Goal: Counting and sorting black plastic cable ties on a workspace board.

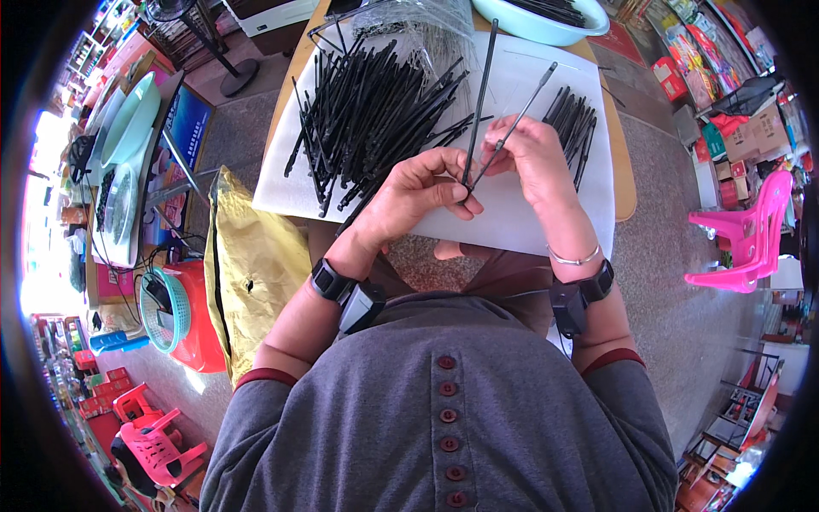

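My left hand [425,189] pinches a long black rod [483,94] near its lower end, and the rod tilts up away from me. A thinner dark rod [521,113] with a thicker tip slants up to the right. Its lower end meets the first rod at my left fingertips. My right hand [531,152] has its thumb and fingers closed around the thin rod's middle. Left of my hands, a big heap of black rods [367,111] lies on a white foam sheet [512,64]. A smaller bundle of similar rods [573,124] lies beyond my right hand.
Clear plastic wrapping [439,30] and a pale basin [546,26] holding more rods are at the far side of the wooden table [627,183]. A yellow sack [252,282] and a red bucket [200,337] stand left; a pink chair [751,230] is at right.
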Tool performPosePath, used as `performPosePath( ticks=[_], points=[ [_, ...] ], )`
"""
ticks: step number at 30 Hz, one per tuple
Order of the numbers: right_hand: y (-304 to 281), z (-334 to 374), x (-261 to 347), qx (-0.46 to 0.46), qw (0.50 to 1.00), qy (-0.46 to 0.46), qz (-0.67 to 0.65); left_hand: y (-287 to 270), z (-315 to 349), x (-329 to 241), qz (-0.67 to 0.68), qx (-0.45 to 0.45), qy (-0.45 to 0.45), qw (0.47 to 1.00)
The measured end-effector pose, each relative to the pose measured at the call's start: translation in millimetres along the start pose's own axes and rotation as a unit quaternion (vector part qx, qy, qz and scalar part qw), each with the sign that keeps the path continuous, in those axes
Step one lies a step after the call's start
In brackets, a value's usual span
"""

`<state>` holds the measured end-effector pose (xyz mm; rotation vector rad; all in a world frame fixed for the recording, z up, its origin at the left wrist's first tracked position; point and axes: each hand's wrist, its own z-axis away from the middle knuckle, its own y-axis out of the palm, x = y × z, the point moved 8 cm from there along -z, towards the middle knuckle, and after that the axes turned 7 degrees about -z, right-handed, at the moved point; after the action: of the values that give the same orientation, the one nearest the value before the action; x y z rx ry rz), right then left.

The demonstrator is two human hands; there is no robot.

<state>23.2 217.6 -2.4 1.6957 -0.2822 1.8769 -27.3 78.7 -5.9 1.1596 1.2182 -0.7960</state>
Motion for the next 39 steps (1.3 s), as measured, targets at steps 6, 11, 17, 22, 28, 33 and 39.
performPosePath(
  ticks=[6,11,17,22,28,33,39],
  points=[
    [13,21,31,0.037,0.995,-0.09,-0.031,-7,-2,4,-0.003,-0.047,0.006,0.999],
    [23,40,50,0.091,0.988,-0.125,-0.017,-6,-2,3,-0.062,-0.072,-0.017,0.995],
    [12,37,39,0.109,0.988,-0.092,0.065,-6,-5,9,-0.105,-0.081,-0.024,0.991],
    [22,36,28,0.129,0.986,-0.078,0.075,0,-7,-1,-0.074,-0.116,-0.003,0.991],
    [19,35,28,0.104,0.987,-0.092,0.078,-10,-4,5,0.004,-0.124,0.024,0.992],
    [14,34,21,0.102,0.993,-0.057,-0.027,-9,-4,7,-0.066,-0.124,0.019,0.99],
    [17,41,26,0.1,0.989,-0.101,0.047,-3,-4,-1,-0.099,-0.141,-0.005,0.985]
  ],
)
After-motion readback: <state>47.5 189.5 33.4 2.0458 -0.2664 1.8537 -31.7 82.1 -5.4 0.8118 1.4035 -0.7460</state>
